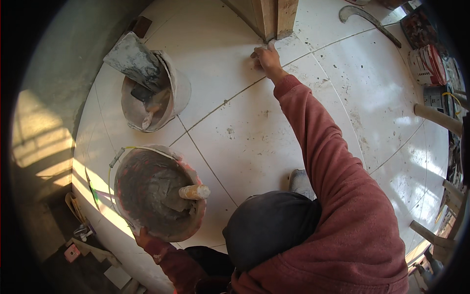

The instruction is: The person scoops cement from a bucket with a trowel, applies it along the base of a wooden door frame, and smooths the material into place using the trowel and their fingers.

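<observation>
Right hand: stretched out to foot of post, fingertips right at its base. Fingers bent, partly spread. Cannot tell if pinching anything.
Left hand: against near-left side of mortar bucket, just below rim. Fingers partly hidden; cannot tell if closed on it.
Post: wood, at floor's far edge, standing on tile.
Mortar bucket: near floor's left edge, toward near side, mouth facing up to camera. Part full of wet grey mortar, smeared up inner wall.
Tool handle: wood, light-coloured, out of mortar and across bucket's right rim.
Bail: wire with grey grip, down on left side of mortar bucket.
Tool bucket: beyond mortar bucket, near floor's far-left corner, well apart from post. Grey-smeared sheet leaning out over rim; brush and dark block inside.
Floor: pale tile, dark joints, grey specks and smears.
Sickle: flat near floor's far-right corner.
Tub: red and white, at floor's right edge, near sickle.
Sleeves: dull red, on both arms.
</observation>
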A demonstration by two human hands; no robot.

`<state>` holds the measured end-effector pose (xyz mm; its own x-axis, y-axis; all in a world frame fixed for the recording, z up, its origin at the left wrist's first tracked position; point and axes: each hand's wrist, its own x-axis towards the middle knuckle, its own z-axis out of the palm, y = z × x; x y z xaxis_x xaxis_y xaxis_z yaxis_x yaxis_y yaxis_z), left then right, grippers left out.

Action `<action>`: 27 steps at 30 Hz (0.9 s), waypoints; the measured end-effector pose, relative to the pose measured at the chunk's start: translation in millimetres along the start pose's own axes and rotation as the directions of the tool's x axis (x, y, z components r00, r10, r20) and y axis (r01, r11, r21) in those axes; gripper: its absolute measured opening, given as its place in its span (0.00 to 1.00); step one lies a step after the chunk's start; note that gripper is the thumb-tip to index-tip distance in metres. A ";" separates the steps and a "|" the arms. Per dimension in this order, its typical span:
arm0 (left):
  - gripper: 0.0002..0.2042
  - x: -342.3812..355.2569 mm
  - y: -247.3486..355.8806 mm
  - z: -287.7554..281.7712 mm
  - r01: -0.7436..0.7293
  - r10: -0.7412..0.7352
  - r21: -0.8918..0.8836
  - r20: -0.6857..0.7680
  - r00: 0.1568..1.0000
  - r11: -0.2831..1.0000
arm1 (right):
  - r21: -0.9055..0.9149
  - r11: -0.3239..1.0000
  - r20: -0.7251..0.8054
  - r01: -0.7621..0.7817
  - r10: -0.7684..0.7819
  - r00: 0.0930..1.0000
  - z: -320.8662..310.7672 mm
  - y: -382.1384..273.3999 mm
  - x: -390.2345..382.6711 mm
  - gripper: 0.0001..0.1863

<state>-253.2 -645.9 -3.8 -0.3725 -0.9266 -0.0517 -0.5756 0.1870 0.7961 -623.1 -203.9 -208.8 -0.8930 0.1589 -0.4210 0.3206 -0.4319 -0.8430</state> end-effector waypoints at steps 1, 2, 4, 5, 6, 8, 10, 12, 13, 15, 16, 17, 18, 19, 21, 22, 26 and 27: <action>0.29 -2.2 1.7 3.2 -0.035 0.035 0.018 -0.019 0.999 0.999 | 0.065 0.998 0.019 -0.026 0.025 1.000 -1.2 -2.1 3.8 0.26; 0.29 -4.7 4.8 5.3 -0.034 0.035 0.017 -0.019 0.999 0.999 | 0.068 0.997 0.017 -0.019 0.018 1.000 -1.7 -1.8 5.4 0.31; 0.29 -10.2 13.6 7.8 0.041 -0.041 0.020 0.006 0.999 0.999 | -0.035 0.996 0.026 0.087 -0.086 0.996 3.4 2.9 -6.5 0.33; 0.29 -9.9 14.0 8.0 0.042 -0.042 0.019 0.007 0.999 0.999 | -0.136 0.972 0.045 0.193 -0.189 0.981 5.1 5.8 -13.5 0.36; 0.29 -9.9 14.4 6.6 0.045 -0.046 0.035 0.021 0.999 0.998 | -0.136 0.972 0.048 0.193 -0.188 0.981 6.2 7.4 -19.0 0.36; 0.29 -6.8 9.5 3.7 0.049 -0.050 0.051 0.032 0.998 0.997 | -0.217 0.971 -0.034 0.101 -0.111 0.993 8.7 8.2 -26.9 0.39; 0.23 -1.2 1.1 3.1 -0.042 0.045 0.047 -0.057 0.997 0.998 | -0.200 0.978 -0.091 0.051 -0.070 0.993 5.4 4.3 -19.4 0.39; 0.23 -2.6 -0.7 3.1 -0.055 0.058 0.065 -0.052 0.997 0.996 | -0.108 0.994 -0.151 -0.009 -0.008 0.989 -0.7 -2.3 -10.2 0.40; 0.23 -5.7 0.7 5.7 -0.066 0.071 0.083 -0.047 0.996 0.994 | -0.110 0.994 -0.151 -0.008 -0.009 0.989 -3.4 -3.4 -7.8 0.40; 0.23 -13.3 7.7 8.8 -0.045 0.047 0.062 -0.032 0.998 0.997 | -0.126 0.991 -0.153 -0.039 0.019 0.988 -6.8 -5.3 -3.7 0.39; 0.23 -15.5 9.3 9.5 -0.025 0.026 0.041 -0.017 1.000 0.999 | -0.128 0.991 -0.153 -0.039 0.019 0.988 -7.2 -4.6 -0.6 0.39; 0.23 -14.9 8.2 9.5 -0.024 0.024 0.041 -0.016 1.000 0.999 | -0.176 0.982 -0.152 -0.062 0.035 0.988 -6.8 -4.5 2.6 0.37; 0.23 -13.1 6.9 7.7 -0.030 0.031 0.049 -0.011 0.999 0.998 | -0.223 0.971 -0.151 -0.086 0.052 0.987 -4.9 -4.7 3.2 0.36; 0.23 -11.5 5.4 6.2 -0.036 0.037 0.057 -0.006 0.999 0.998 | -0.224 0.971 -0.150 -0.086 0.053 0.987 -2.9 -3.7 2.8 0.36; 0.23 -8.6 1.4 4.2 -0.036 0.036 0.039 -0.009 0.999 0.999 | -0.233 0.969 -0.163 -0.084 0.047 0.985 1.9 -1.5 2.2 0.33; 0.23 -7.4 0.0 3.5 -0.037 0.037 0.020 -0.011 0.999 0.999 | -0.233 0.969 -0.163 -0.084 0.047 0.985 3.0 -1.8 2.5 0.33; 0.24 -8.0 1.1 4.8 -0.019 0.022 0.081 -0.037 0.999 0.996 | -0.283 0.956 -0.134 -0.080 0.043 0.990 7.8 -3.9 0.6 0.33; 0.24 -13.3 6.6 7.5 -0.030 0.032 0.075 -0.025 0.999 0.997 | -0.296 0.952 -0.124 -0.079 0.044 0.991 7.9 -4.4 -0.2 0.32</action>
<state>-257.5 -629.9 -2.4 -0.3725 -0.9280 -0.0111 -0.6169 0.2386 0.7500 -626.8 -209.0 -202.4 -0.8320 0.2484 -0.4960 0.4695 -0.1609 -0.8682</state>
